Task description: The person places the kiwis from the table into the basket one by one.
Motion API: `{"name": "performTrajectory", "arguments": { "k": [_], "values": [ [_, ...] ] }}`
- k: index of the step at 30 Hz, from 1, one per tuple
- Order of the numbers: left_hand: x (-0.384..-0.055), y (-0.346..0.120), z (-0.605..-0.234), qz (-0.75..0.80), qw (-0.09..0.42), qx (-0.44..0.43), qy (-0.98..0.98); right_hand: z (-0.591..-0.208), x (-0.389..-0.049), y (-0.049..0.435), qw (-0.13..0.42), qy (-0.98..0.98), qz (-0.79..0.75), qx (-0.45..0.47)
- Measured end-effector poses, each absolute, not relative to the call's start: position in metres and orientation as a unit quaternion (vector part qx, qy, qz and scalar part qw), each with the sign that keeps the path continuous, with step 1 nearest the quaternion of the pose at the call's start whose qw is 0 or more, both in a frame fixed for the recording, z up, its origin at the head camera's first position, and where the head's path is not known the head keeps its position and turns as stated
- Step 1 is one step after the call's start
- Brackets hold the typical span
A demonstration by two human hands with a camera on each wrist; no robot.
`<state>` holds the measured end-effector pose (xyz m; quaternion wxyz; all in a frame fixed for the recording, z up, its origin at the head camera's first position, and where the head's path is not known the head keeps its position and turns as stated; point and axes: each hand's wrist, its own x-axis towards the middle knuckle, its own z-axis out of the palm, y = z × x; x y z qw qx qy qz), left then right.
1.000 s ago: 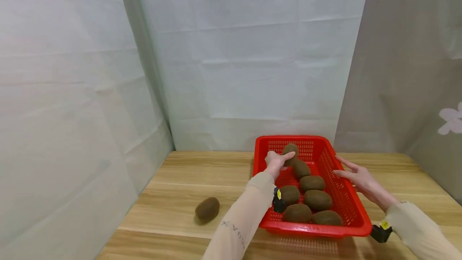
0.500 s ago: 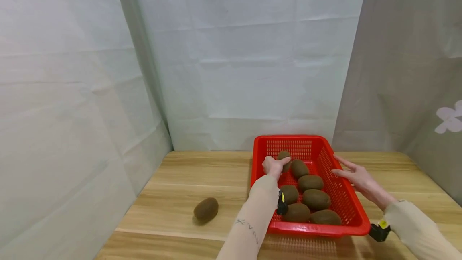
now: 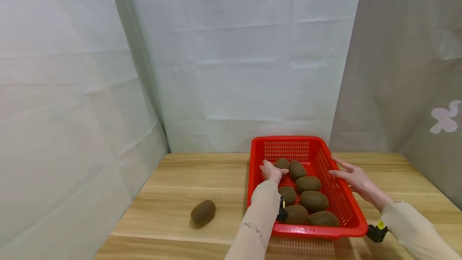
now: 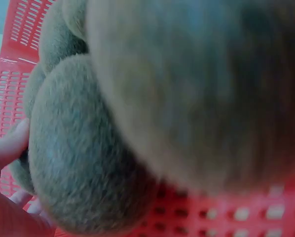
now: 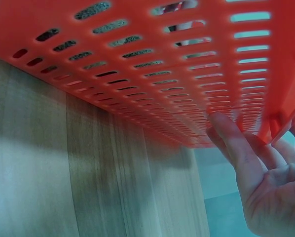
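Observation:
Inside the red plastic basket [image 3: 351,208], my left hand [image 3: 271,172] is low at the back left around a kiwi [image 3: 282,163]. Its thumb lies at the near side of that fruit; the hand hides part of it. In the left wrist view the thumb [image 4: 12,143] and fingers show at the left edge, with two large kiwis close to the camera. My right hand [image 3: 357,177] holds the basket's right rim. In the right wrist view, a finger [image 5: 231,136] touches the outer slotted wall, and the thumb is mostly cut off at the frame edge.
Several more kiwis [image 3: 314,201] lie in the basket. A single kiwi [image 3: 203,212] sits on the wooden table [image 3: 173,196], left of the basket. Pale cloth [image 3: 231,71] hangs behind and at the left, and a grey curtain [image 3: 397,71] at the right.
My left hand has lowered its kiwi toward the basket floor, moving a little left and nearer. The right hand keeps its place on the rim; the view has shifted slightly.

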<state>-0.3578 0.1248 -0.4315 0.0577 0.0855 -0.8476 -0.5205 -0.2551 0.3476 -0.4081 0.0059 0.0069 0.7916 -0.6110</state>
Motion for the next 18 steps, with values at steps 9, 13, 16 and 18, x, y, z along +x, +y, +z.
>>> {"name": "performTrajectory", "arguments": {
  "k": [9, 13, 16, 18],
  "values": [
    [-0.3503, 0.1233, -0.4346, -0.561, 0.067, 0.087, -0.82, -0.4075, -0.2552, 0.3479, 0.011, 0.786, -0.618, 0.008],
    [-0.3483, 0.1226, -0.4348, -0.568, 0.08, 0.08, -0.815, -0.4081, -0.2558, 0.3484, 0.01, 0.785, -0.619, 0.011],
    [-0.3494, 0.1232, -0.4343, -0.55, 0.09, 0.076, -0.827, -0.4084, -0.2561, 0.3487, 0.01, 0.784, -0.62, 0.011],
    [-0.3507, 0.1239, -0.4334, -0.536, 0.092, 0.075, -0.836, -0.4085, -0.256, 0.3489, 0.01, 0.784, -0.62, 0.011]
  ]
}}
